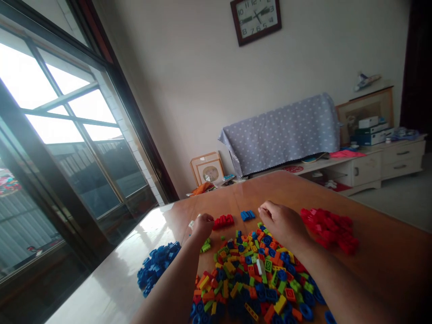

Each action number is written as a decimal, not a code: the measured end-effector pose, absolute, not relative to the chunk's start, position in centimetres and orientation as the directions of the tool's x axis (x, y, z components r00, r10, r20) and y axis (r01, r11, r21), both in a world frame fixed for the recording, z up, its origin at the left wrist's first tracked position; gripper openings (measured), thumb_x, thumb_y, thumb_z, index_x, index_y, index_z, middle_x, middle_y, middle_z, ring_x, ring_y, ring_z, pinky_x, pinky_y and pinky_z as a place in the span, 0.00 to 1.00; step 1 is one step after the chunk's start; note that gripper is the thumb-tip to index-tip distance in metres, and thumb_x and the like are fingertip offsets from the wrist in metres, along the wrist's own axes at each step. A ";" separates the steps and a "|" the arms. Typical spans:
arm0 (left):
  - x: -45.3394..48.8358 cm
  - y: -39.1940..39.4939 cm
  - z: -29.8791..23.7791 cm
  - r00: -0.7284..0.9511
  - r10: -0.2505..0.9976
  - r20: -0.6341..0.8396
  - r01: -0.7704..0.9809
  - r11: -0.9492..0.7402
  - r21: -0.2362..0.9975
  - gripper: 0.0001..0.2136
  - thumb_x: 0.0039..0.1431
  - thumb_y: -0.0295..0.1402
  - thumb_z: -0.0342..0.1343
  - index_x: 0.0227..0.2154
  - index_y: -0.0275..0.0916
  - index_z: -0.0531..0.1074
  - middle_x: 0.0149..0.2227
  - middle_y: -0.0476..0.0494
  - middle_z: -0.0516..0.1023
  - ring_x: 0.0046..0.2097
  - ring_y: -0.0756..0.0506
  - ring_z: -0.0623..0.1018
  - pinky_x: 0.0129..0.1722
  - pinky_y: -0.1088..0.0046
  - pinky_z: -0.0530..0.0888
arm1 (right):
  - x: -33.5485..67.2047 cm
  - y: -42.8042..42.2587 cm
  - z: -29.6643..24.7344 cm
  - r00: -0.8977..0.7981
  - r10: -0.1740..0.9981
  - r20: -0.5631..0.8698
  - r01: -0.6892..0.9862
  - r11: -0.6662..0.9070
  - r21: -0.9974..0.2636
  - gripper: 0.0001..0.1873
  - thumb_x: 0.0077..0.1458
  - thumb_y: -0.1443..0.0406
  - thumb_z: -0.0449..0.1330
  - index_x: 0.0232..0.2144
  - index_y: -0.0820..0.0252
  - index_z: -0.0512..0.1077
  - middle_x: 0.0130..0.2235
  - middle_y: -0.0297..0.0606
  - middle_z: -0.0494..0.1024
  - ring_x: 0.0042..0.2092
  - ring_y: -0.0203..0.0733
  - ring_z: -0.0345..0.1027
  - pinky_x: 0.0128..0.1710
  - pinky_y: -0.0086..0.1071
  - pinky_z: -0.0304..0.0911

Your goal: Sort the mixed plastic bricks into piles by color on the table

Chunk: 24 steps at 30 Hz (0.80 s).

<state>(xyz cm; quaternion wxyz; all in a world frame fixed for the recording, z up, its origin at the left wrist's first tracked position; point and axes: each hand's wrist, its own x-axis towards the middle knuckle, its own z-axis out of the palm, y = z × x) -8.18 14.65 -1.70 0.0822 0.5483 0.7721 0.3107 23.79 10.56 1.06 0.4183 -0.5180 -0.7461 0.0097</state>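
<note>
My left hand (203,225) is closed at the left end of a short row of red bricks (224,221); whether the fingertips grip one of them is hidden. White bricks (191,223) show just behind this hand, and a few lime green bricks (205,245) lie beside its wrist. With its fingers curled in, my right hand (278,219) hovers or rests to the right of a small blue brick group (247,215); anything inside it cannot be made out. Below and between both arms spreads a large mixed heap of toy bricks (253,270) in yellow, orange, green, blue and red.
A blue brick pile (158,265) lies left of my left forearm, and a red brick pile (329,228) right of my right hand. Everything stands on a glossy brown table (270,189). Beyond it are a low white cabinet (366,171) and a cloth-covered shape (283,130); glass doors stand left.
</note>
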 end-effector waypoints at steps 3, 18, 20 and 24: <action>-8.1 16.0 -2.1 -0.370 0.906 0.205 0.819 0.213 0.533 0.08 0.49 0.26 0.60 0.33 0.39 0.80 0.32 0.46 0.81 0.34 0.47 0.77 0.32 0.75 0.68 | 23.8 10.6 1.1 -0.111 0.779 0.616 0.768 0.461 -0.445 0.14 0.66 0.59 0.51 0.31 0.55 0.71 0.28 0.34 0.78 0.32 0.39 0.72 0.29 0.32 0.45; -8.0 15.0 -2.8 -0.211 0.958 0.193 0.882 0.101 0.461 0.12 0.53 0.25 0.56 0.39 0.40 0.79 0.36 0.48 0.82 0.38 0.48 0.77 0.36 0.77 0.69 | 23.8 10.6 1.1 -0.110 0.799 0.592 0.770 0.445 -0.458 0.15 0.65 0.58 0.50 0.31 0.55 0.71 0.28 0.35 0.77 0.32 0.39 0.71 0.29 0.32 0.45; -7.9 14.3 -2.7 -0.160 0.971 0.179 0.894 0.065 0.444 0.11 0.51 0.24 0.56 0.37 0.39 0.79 0.34 0.49 0.81 0.37 0.49 0.77 0.36 0.77 0.69 | 23.9 10.5 1.0 -0.112 0.799 0.591 0.770 0.446 -0.456 0.14 0.65 0.58 0.51 0.31 0.55 0.71 0.28 0.35 0.77 0.31 0.39 0.71 0.28 0.32 0.44; -7.2 12.9 -2.5 -0.077 0.987 0.144 0.911 0.011 0.412 0.10 0.49 0.23 0.56 0.32 0.39 0.80 0.30 0.50 0.79 0.35 0.48 0.76 0.35 0.77 0.68 | 23.9 10.5 1.1 -0.118 0.799 0.590 0.765 0.452 -0.459 0.14 0.65 0.58 0.50 0.31 0.55 0.71 0.28 0.34 0.77 0.31 0.38 0.71 0.28 0.32 0.43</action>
